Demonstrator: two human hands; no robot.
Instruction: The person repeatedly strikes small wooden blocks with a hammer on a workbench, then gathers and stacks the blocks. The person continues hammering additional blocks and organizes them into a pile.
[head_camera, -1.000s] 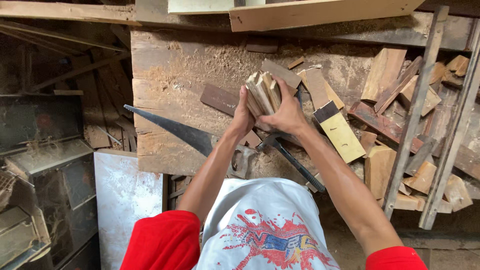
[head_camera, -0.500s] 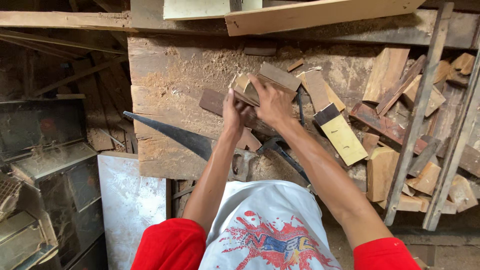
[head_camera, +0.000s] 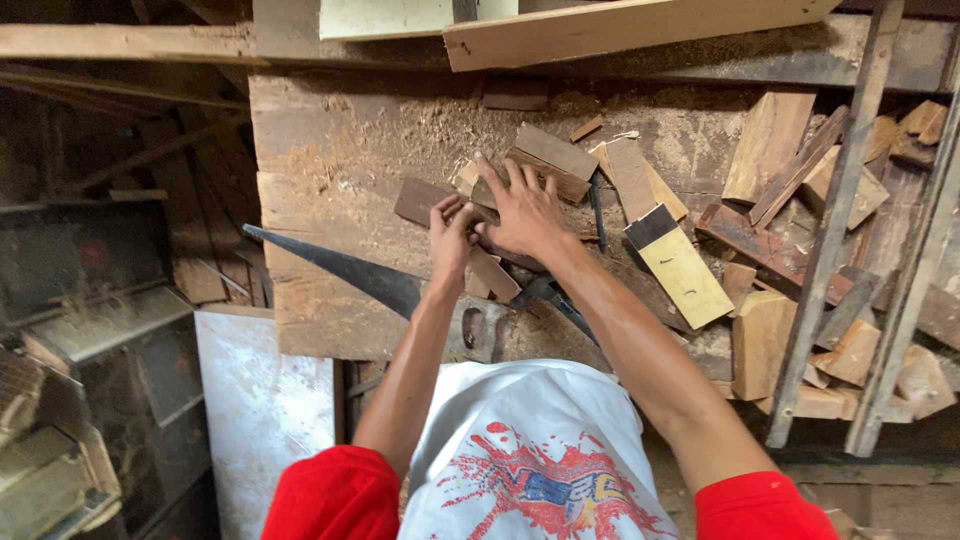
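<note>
My right hand (head_camera: 525, 212) lies flat with fingers spread on a stack of small wood pieces (head_camera: 545, 158) on a dusty wooden workbench (head_camera: 330, 150). My left hand (head_camera: 452, 235) curls its fingers against the near edge of a dark wood piece (head_camera: 420, 199) beside the stack. A handsaw (head_camera: 340, 265) lies on the bench, its blade pointing left, its handle under my left forearm.
A yellow block with a dark end (head_camera: 680, 265) lies right of my hands. Several wood offcuts (head_camera: 800, 300) pile up at the right under two slanted wooden bars (head_camera: 835, 240). Long planks (head_camera: 620, 28) lie across the far edge. A metal sheet (head_camera: 262, 400) leans below the bench.
Both hands carried the bunch of small wood pieces away from me and set it on the bench; my right hand now presses flat on it.
</note>
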